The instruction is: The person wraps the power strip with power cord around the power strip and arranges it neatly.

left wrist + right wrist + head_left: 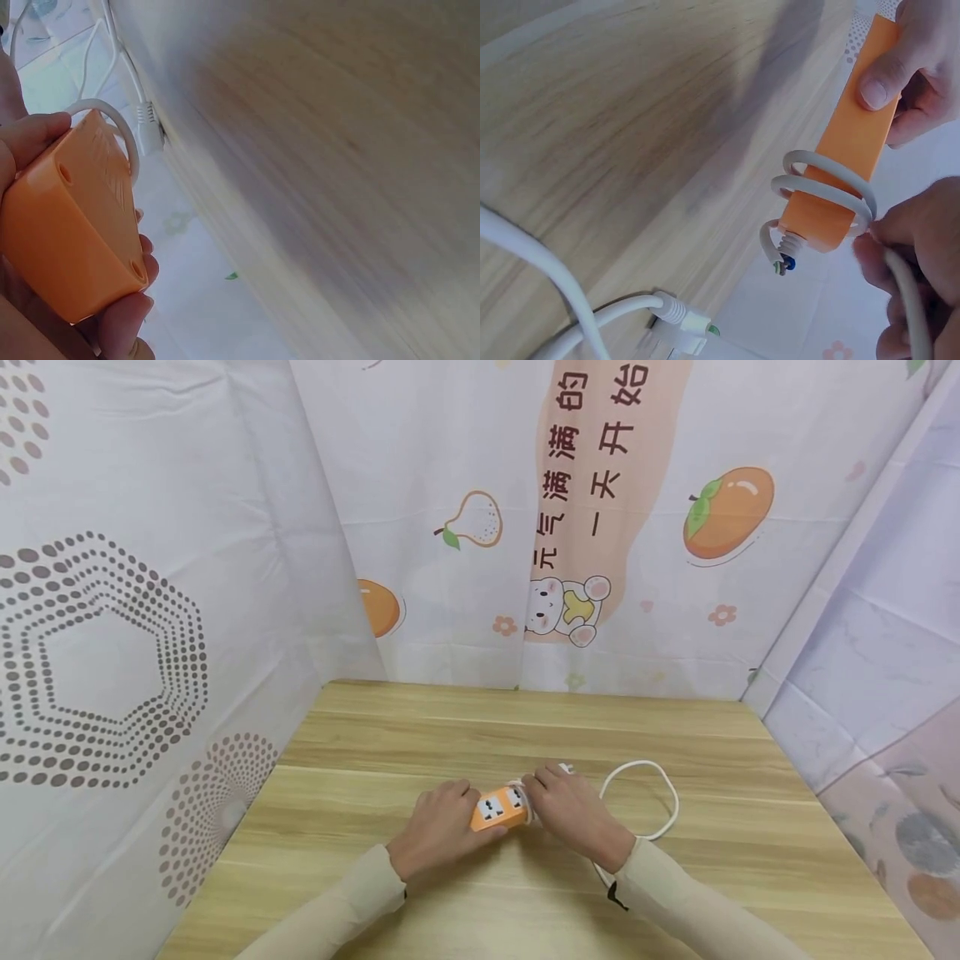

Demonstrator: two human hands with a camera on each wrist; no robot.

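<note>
An orange power strip (501,808) with white sockets is held over the table by my left hand (437,828), its fingers and thumb gripping one end. White cord (826,189) loops a couple of times around the strip's other end in the right wrist view. There my right hand (922,262) pinches a length of that cord close to the loops. A ribbed sleeve (792,244) sticks out of the strip's end, with small blue and green bits beside it. The left wrist view shows the strip's plain orange underside (71,232).
The cord's white plug (681,328) lies on the wooden table (360,743) beyond my right hand. A loose loop of cord (675,802) spreads to the right. Printed curtains (450,610) stand around the table's back and sides.
</note>
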